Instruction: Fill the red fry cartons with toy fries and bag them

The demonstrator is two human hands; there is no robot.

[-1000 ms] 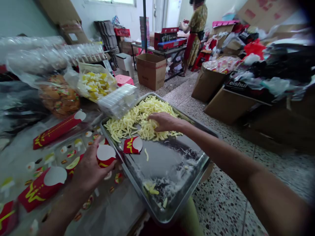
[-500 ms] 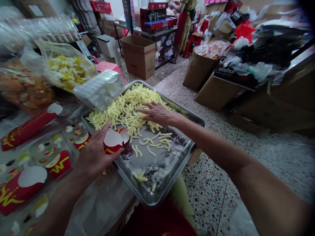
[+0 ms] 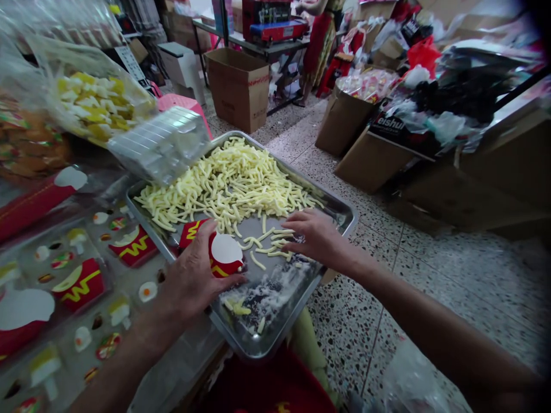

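My left hand (image 3: pixel 191 278) is curled around a small red fries carton (image 3: pixel 227 252) with a white rounded opening, at the near left side of a metal tray (image 3: pixel 282 341). Another red part with a yellow zigzag (image 3: pixel 190 232) shows behind its fingers; whether it belongs to the same carton I cannot tell. My right hand (image 3: pixel 316 238) is low over the tray, thumb and fingers apart, fingertips at a few loose pale yellow fry-shaped sticks (image 3: pixel 271 249). A large heap of such sticks (image 3: pixel 241 178) covers the tray's far half. White powder (image 3: pixel 275 298) is smeared on its near part.
Clear plastic packs (image 3: pixel 161 143) overhang the tray's far left corner, beside a bag of yellow and white pieces (image 3: pixel 92 106). Packed sheets with red cartons (image 3: pixel 80 284) lie left. Cardboard boxes (image 3: pixel 236 92) stand on the speckled floor. A person (image 3: pixel 318 43) stands at the back.
My right hand has moved back from the heap toward the loose sticks nearer me. My left hand has moved right, further over the tray, with the carton. The view has shifted slightly.
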